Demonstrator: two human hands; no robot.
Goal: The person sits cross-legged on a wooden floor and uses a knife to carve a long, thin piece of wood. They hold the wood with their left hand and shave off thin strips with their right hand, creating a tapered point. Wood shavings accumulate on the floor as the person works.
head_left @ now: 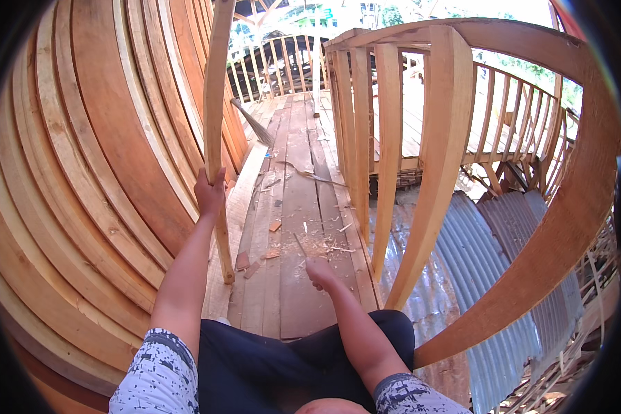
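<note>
The upper end of the wooden post (216, 83) is cut off by the top edge, and the left hand (210, 190) covers a part of its length. The right hand (317, 273) hides the near end of a thin stick-like object (299, 243), too small for telling its kind. The railing (445, 138) partly hides the corrugated sheets (493, 255), while both sleeves (162, 372) are cut by the lower edge.

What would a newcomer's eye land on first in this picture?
Probably the large wooden railing on the right, with corrugated metal sheets below. Left of centre, the left hand grips a wooden pole beside the plank wall. Near the middle, the right hand holds a slim object by wood shavings.
</note>
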